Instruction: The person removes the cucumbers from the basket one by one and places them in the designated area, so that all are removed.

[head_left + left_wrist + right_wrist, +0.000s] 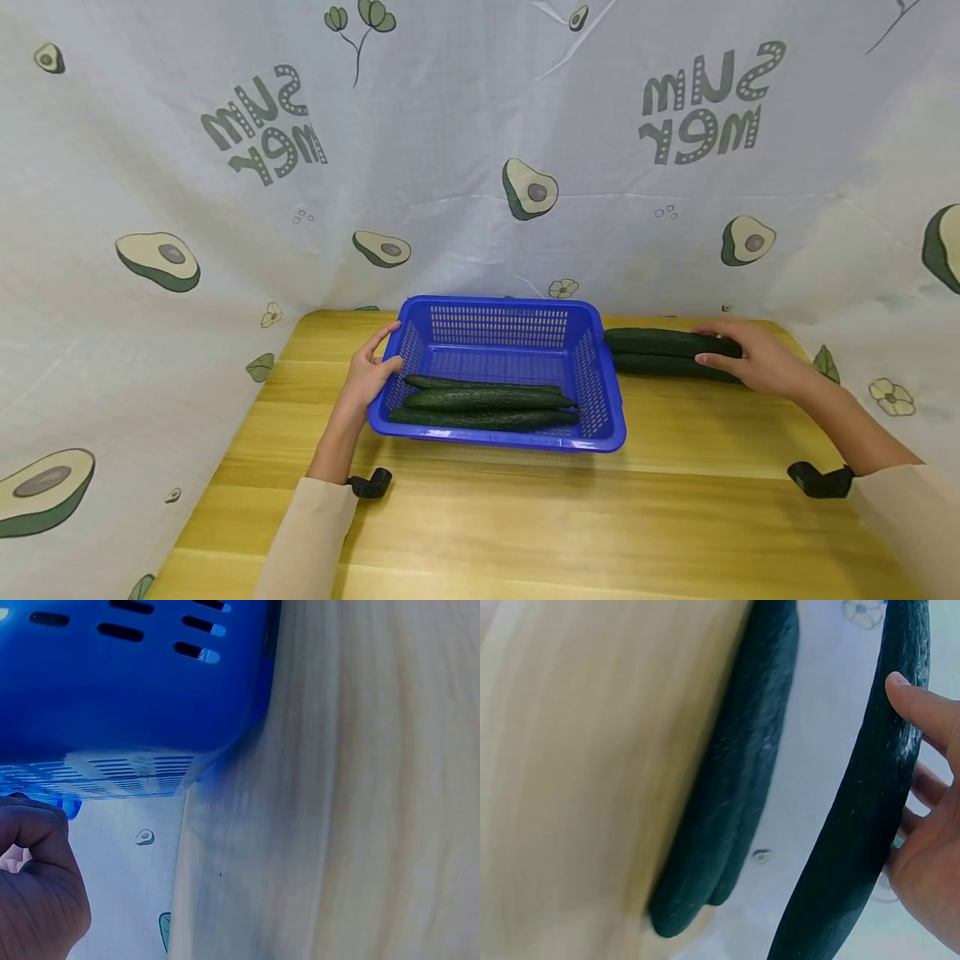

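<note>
A blue plastic basket (495, 304) with slotted walls sits mid-table, and several cucumbers (487, 400) lie lengthwise along its near side. My left hand (365, 379) grips the basket's left rim, the thumb on the inner side. In the left wrist view that hand (41, 877) is curled up against the basket wall (127, 697). My right hand (765, 358) holds a cucumber (652, 340) just right of the basket. In the right wrist view this cucumber (855, 802) is raised, with thumb and fingers around it, apart from two other cucumbers (727, 772) lying on the table.
The wooden table (480, 525) has light yellow planks. A pale curtain (450, 167) with avocado prints hangs close behind its far edge and along both sides. Black wrist mounts (371, 483) protrude from both sleeves.
</note>
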Available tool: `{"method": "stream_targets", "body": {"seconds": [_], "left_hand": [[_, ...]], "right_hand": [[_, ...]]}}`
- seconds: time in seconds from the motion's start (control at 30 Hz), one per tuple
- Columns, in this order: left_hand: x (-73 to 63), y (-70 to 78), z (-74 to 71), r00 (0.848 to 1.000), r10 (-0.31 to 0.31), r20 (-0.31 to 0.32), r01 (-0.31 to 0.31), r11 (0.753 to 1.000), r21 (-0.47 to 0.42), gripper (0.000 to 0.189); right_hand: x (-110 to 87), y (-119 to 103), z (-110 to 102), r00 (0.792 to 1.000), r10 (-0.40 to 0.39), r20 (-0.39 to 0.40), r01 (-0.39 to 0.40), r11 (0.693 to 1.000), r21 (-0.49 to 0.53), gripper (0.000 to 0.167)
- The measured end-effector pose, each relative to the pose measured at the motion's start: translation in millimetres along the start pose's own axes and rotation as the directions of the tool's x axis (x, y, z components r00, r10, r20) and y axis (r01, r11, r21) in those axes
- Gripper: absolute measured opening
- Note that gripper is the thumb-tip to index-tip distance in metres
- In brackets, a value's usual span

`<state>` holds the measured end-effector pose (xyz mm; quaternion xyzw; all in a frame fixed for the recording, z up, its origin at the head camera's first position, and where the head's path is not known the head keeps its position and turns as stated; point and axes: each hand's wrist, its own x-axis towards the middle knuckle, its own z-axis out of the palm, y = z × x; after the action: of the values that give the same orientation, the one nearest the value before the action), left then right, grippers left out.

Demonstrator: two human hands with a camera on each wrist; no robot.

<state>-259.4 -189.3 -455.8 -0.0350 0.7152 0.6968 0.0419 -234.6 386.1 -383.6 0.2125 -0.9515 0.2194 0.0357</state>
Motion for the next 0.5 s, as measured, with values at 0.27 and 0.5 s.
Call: {"method": "stream_targets", "body": {"seconds": [0.27, 0.5], "left_hand": [[-1.4, 1.0, 0.5, 1.0, -0.005, -0.014, 0.005, 1.0, 0.024, 0.074], [-1.0, 0.2, -0.1, 1.0, -0.006, -0.015, 0.006, 1.0, 0.023, 0.074]], "right_hand": [[-14.7, 24.7, 13.7, 0.999, 0.033, 0.02, -0.032, 0.998, -0.045, 0.048], [-21.4, 32.6, 28.6, 0.994, 0.071, 0.082, -0.068, 0.997, -0.033, 0.049]]}}
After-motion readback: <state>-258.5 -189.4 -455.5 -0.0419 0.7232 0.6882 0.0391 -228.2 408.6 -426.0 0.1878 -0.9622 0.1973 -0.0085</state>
